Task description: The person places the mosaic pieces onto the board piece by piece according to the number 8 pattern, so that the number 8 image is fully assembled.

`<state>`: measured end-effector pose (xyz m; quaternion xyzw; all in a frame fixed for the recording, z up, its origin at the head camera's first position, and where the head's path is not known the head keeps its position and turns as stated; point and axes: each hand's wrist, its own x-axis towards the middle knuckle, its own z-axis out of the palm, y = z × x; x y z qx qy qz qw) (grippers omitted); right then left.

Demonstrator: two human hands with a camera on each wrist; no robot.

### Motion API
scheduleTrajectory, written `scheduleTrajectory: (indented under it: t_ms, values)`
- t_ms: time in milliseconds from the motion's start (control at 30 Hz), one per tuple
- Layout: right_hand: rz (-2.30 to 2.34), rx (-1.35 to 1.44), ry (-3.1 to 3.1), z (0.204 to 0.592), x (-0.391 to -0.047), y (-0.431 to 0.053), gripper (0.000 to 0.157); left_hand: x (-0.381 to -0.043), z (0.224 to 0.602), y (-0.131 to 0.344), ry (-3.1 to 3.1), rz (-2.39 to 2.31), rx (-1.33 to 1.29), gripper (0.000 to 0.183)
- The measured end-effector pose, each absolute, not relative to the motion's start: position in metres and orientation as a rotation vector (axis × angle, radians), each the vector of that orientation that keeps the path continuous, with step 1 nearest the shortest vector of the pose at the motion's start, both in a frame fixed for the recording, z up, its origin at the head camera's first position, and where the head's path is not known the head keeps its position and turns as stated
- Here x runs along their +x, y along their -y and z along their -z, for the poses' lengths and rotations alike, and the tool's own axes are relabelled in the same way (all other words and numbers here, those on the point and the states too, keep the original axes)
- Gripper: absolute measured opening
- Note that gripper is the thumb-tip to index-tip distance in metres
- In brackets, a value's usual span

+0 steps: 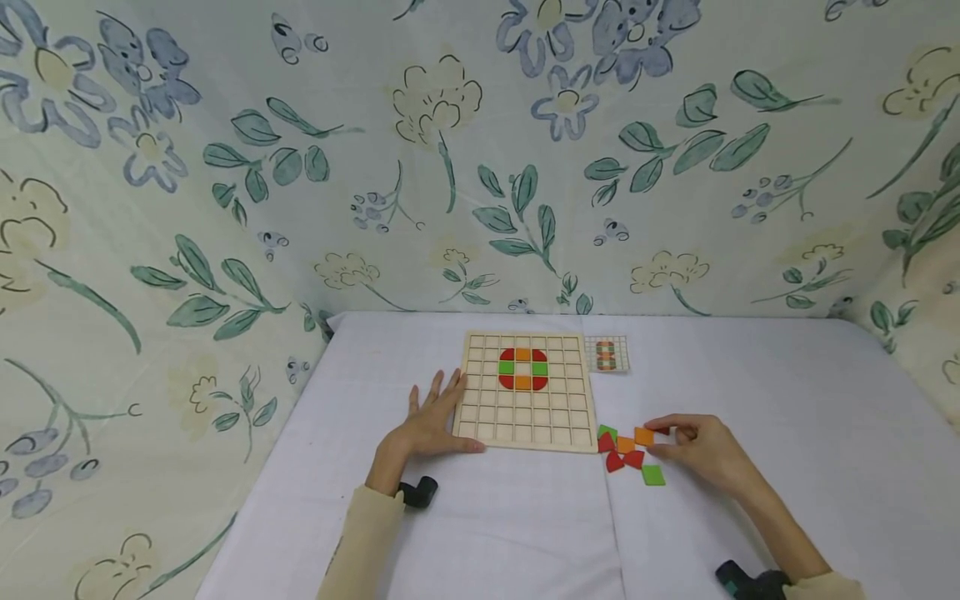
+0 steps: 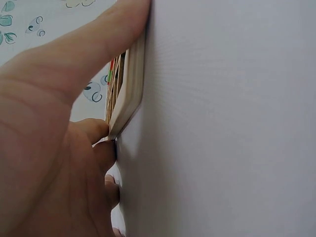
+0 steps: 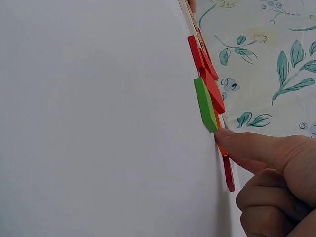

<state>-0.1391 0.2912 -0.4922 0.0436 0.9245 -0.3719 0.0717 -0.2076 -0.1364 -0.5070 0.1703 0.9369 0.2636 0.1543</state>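
Note:
A wooden grid board (image 1: 525, 425) lies flat, with a ring of red, orange and green tiles (image 1: 522, 382) set in its upper part. My left hand (image 1: 431, 425) is spread at the board's lower left corner, thumb along the near edge and fingers by the left side. Right of the board, my right hand (image 1: 708, 450) has thumb and index finger at an orange square tile (image 1: 643, 437), apparently pinching it; the other fingers are curled. A red piece (image 3: 228, 174) shows beyond the thumb in the right wrist view. Nearby lies a green tile (image 1: 653, 475).
Several loose red tiles (image 1: 634, 459), another orange tile (image 1: 626, 445) and a partly covered green one (image 1: 609, 431) cluster against the board's lower right corner. A small pattern card (image 1: 619, 363) lies by its upper right. White cloth (image 1: 517, 525) covers the table; floral fabric (image 1: 450, 233) hangs behind.

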Motion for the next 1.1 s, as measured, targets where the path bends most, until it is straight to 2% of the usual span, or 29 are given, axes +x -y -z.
scheduleTrajectory:
  t_ms: [367,533,867,1100]
  values:
    - [1.086,0.064,-2.846,0.488,-0.14,-0.297,0.031,-0.204,0.499,0.135,-2.677,-0.763,0.494,0.126]
    - [1.147,0.088,-2.832,0.485,-0.145,-0.289,0.034,-0.203,0.495,0.134,-2.681,-0.752,0.485,0.124]
    - [1.336,0.035,-2.706,0.477,-0.169,-0.239,0.038,-0.203,0.496,0.135,-2.7,-0.728,0.491,0.124]
    - [1.443,-0.08,-2.648,0.483,-0.189,-0.199,0.031,-0.203,0.495,0.135,-2.689,-0.728,0.485,0.124]
